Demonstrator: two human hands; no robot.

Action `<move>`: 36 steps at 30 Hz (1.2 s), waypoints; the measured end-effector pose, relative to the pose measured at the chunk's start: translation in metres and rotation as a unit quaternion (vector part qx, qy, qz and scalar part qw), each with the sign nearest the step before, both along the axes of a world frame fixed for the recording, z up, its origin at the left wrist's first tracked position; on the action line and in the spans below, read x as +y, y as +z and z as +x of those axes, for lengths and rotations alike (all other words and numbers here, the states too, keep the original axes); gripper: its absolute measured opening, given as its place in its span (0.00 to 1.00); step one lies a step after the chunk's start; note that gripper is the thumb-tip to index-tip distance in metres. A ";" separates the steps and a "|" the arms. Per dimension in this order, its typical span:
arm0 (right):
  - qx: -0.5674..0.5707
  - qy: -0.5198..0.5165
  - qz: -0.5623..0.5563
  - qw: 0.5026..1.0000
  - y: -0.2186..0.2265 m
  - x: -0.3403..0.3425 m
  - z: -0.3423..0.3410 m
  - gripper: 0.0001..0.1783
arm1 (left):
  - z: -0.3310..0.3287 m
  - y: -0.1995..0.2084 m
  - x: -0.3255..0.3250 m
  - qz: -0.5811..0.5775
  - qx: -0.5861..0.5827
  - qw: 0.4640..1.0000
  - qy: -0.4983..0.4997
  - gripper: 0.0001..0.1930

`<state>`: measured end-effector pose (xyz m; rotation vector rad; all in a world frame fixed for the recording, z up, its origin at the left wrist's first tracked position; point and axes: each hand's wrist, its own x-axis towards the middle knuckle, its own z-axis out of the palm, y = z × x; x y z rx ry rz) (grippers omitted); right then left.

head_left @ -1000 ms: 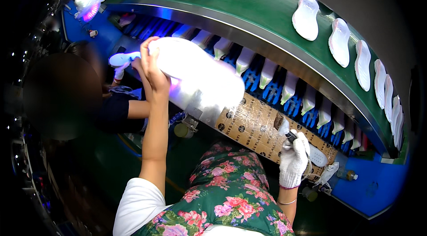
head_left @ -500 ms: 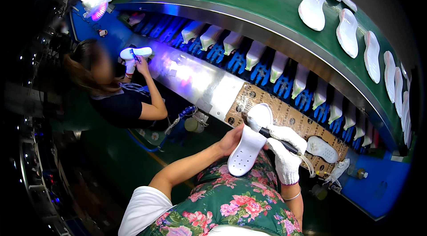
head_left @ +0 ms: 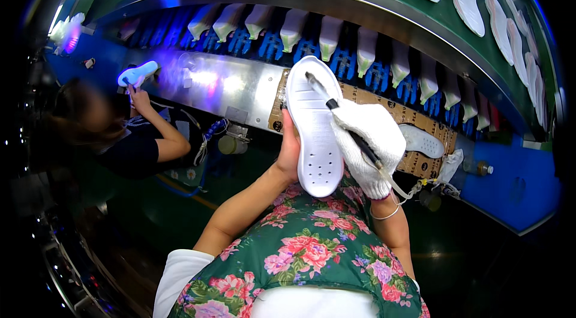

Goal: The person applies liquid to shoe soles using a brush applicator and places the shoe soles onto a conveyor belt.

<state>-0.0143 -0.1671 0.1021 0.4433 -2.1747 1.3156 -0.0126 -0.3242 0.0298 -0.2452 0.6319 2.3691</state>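
Metal worktop point(head_left: 258, 99) at twelve o'clock; curled left hand point(head_left: 289, 151) now aims white perforated sole point(head_left: 318, 138) there, under black-handled brush point(head_left: 331, 103) clenched in right hand point(head_left: 375, 138).

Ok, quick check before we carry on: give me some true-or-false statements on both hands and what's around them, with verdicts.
1. The bare left hand holds a white sole. True.
2. The gloved right hand is empty. False: it grips a brush, whose tip is over the sole.
3. The brush tip is over the end with the small holes. False: the holes are at the end nearer the wearer; the tip is toward the far end.
4. Another sole lies on the cardboard, left of the right hand. False: it lies to that hand's right.
5. A co-worker at the left holds a blue-lit sole. True.
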 end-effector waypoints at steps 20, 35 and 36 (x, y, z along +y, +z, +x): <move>0.006 0.103 0.042 0.994 -0.004 -0.030 0.020 0.15 | 0.001 -0.020 -0.027 -0.050 0.124 0.990 -0.042 0.46; -0.047 0.145 -0.053 0.987 -0.021 -0.028 0.018 0.19 | -0.030 -0.026 -0.046 -0.005 0.119 0.993 0.009 0.59; -0.017 0.083 -0.039 0.996 -0.024 -0.032 0.018 0.18 | -0.028 -0.018 -0.040 -0.046 0.040 0.996 0.061 0.59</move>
